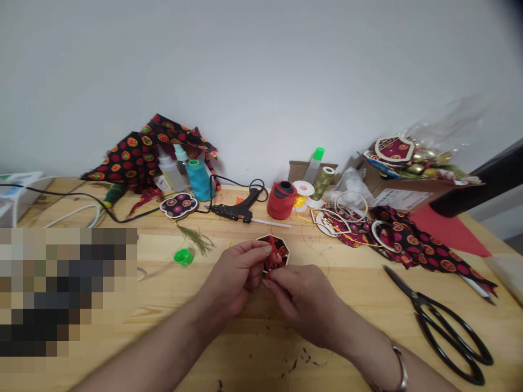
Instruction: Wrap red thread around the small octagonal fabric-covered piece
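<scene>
Both hands meet at the middle of the table, over an octagonal wood-rimmed ornament [284, 246] covered in dark patterned fabric. My left hand [233, 272] pinches a small bundle of red thread [272, 251] between thumb and fingers. Just below it, my right hand [311, 302] is closed, thumb against forefinger, at the lower end of the red thread. The fingers hide part of the bundle and the ornament's lower edge. Behind the hands stands a spool of red thread [281, 200], beside a black glue gun [239, 208].
Large black scissors [435, 321] lie at right. Patterned fabric [433, 247], wooden frames [351, 207] and a cardboard box [408, 193] are behind them. At left are a green cap [183, 257], a tasselled ornament [178, 206] and a teal thread cone [200, 182]. Dark scraps dot the front.
</scene>
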The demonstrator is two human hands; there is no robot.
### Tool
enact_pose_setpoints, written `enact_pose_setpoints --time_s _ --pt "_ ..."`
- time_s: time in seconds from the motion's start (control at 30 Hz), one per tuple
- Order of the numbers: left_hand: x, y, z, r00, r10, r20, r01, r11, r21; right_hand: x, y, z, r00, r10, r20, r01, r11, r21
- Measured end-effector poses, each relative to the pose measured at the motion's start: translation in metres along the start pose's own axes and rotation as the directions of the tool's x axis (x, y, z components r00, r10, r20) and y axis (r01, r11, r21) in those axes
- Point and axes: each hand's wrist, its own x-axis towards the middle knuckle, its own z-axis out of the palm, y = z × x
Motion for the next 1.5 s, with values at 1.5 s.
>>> enact_pose_setpoints --time_s 1.5 --pt "-0.008 -0.005 0.008 0.999 0.028 0.025 -0.035 0.936 0.351 0.017 0.013 -0.018 0.810 0.582 0.071 -0.345 0.374 0.861"
